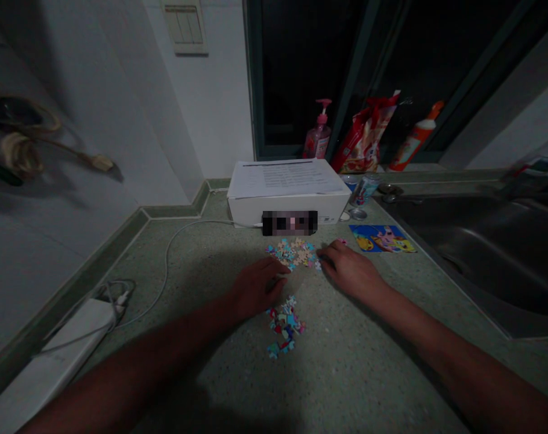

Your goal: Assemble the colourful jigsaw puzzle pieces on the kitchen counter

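Note:
Small jigsaw puzzle pieces lie in a loose pile on the counter, some showing pale backs and others coloured faces. Beside the pile's near left edge is my left hand, with fingers stretched towards the pieces and the thumb apart. My right hand rests at the pile's right edge, fingers bent but apart, their tips close to or touching pieces there. Nothing shows held in either hand. Closer to me sits a smaller cluster of puzzle pieces, several of them dark blue, red and light blue. Some pieces may be hidden behind my fingers.
Behind the pile stands a white box with a phone-like dark device against it. A cable runs left to a power strip. At right are a picture card, a can and the sink.

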The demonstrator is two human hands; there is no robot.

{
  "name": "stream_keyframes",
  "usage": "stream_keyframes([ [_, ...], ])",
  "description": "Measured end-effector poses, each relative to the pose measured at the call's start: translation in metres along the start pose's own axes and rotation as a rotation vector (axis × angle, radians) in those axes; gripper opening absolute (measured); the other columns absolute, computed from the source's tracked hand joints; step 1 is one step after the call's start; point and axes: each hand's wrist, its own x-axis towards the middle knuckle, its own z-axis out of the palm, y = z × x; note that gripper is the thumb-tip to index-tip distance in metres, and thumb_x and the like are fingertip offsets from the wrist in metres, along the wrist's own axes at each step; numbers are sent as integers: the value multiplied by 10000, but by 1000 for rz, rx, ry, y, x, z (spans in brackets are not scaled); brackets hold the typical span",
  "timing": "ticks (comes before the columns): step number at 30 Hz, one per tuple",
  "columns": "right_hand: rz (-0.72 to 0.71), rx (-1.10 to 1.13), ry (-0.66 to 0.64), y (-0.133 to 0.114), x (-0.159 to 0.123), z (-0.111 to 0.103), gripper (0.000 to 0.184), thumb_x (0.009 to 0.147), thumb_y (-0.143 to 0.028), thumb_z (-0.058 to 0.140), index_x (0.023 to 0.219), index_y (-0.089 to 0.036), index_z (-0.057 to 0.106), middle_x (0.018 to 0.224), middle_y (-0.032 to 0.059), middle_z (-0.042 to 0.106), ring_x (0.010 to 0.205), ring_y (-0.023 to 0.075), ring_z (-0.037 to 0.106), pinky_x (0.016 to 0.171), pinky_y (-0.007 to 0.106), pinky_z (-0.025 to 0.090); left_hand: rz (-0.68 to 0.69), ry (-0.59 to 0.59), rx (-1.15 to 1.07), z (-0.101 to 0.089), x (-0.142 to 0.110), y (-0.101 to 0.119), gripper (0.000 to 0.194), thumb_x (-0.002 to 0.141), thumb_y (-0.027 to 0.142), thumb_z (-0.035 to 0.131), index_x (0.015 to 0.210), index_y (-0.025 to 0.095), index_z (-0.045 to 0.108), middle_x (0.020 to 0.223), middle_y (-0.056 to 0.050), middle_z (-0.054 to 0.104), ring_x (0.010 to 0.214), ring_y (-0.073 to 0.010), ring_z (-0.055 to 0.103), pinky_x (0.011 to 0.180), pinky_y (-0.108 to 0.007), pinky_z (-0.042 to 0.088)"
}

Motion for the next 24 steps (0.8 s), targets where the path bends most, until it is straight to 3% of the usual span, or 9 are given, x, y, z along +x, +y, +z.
stream_keyframes([
  [12, 91, 43, -56, 6, 8, -9, 195, 1028, -287, 633, 1128, -178, 759, 1163, 145, 735, 1016, 272, 745, 858, 354, 538, -29, -13, 2, -4, 2, 5, 249, 1005, 154, 600, 1178, 310, 689, 1109, -44, 784, 962, -226, 777, 828, -402, 672],
  [19, 96, 96, -115, 6, 9, -13, 86, 996, -225, 672, 1013, -191, 749, 1084, 134, 792, 1053, 282, 753, 829, 337, 522, -29, -25, -2, -5, 2, 5, 207, 1023, 196, 585, 1170, 299, 688, 1100, -37, 780, 923, -224, 769, 812, -381, 662],
  [24, 119, 62, -86, 12, 8, -11, 154, 987, -287, 689, 1049, -168, 764, 1163, 169, 763, 985, 289, 750, 797, 361, 519, -49, -30, -8, -7, 3, 7, 219, 1018, 220, 578, 1172, 334, 685, 1103, -26, 784, 908, -224, 764, 805, -385, 653],
])
